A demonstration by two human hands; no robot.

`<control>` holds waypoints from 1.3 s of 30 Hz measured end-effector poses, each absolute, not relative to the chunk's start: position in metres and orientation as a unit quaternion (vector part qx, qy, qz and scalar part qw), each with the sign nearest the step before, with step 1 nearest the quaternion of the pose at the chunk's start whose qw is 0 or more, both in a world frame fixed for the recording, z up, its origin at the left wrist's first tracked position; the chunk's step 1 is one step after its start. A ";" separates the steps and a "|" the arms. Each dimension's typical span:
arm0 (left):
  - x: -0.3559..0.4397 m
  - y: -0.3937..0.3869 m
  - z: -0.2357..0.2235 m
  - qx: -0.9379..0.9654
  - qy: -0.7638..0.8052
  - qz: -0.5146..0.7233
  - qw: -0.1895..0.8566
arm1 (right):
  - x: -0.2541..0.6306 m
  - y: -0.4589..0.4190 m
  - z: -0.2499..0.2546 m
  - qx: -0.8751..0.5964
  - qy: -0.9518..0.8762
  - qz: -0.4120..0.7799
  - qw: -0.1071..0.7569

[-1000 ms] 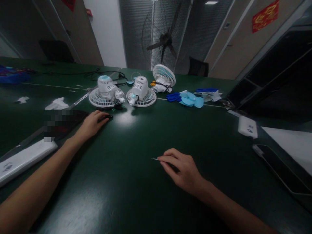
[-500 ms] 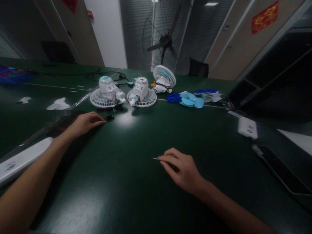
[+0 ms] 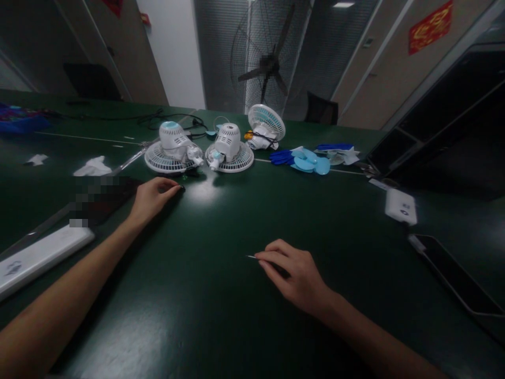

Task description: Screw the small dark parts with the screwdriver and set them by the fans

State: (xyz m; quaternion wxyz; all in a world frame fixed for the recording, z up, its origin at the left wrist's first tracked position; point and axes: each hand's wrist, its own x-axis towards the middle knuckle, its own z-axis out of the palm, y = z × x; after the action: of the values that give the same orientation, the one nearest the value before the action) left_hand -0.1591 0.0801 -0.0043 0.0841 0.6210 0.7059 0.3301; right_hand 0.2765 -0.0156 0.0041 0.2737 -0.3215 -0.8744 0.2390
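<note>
My left hand (image 3: 154, 198) reaches out over the table at mid-left. Its thumb and fingertips are pinched on a small black object (image 3: 182, 188), mostly covered by the fingers, whose kind I cannot make out. Closer to me, my right hand (image 3: 296, 271) is closed on a thin metal-tipped tool (image 3: 251, 257). Only the bright, narrow tip of that tool shows, pointing left; the rest is hidden in the hand. Just beyond my left hand, two small white fan heads (image 3: 173, 145) (image 3: 229, 149) lie with their grilles down.
A third fan head (image 3: 266, 126) rests tilted behind them. Light-blue fan blades (image 3: 310, 161) and blue gloves (image 3: 282, 157) lie to its right. A white long case (image 3: 43, 258) is at left; a phone (image 3: 453, 273) and a white box (image 3: 401, 206) are at right.
My left hand has moved right and its fingertips now cover most of the small black object, which lay just beyond them before. My right hand has stayed in place.
</note>
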 end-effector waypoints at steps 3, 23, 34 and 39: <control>-0.159 0.080 -0.005 0.605 0.718 0.330 0.093 | 0.276 -0.016 0.006 -0.323 -0.874 0.239 0.273; -0.013 0.017 0.014 0.865 0.351 0.202 0.297 | 0.274 -0.015 0.000 -0.337 -0.879 0.203 0.269; -0.009 0.008 0.012 0.873 0.334 0.185 0.303 | 0.275 -0.016 -0.001 -0.335 -0.884 0.198 0.258; -0.007 0.007 0.013 0.874 0.338 0.176 0.302 | 0.275 -0.015 -0.002 -0.329 -0.884 0.190 0.273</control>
State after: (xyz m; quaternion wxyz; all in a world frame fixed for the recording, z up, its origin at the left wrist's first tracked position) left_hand -0.0065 0.0072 0.0133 0.3017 0.8740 0.3377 0.1764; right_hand 0.2748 -0.0149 -0.0024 0.2727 -0.3291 -0.8839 0.1899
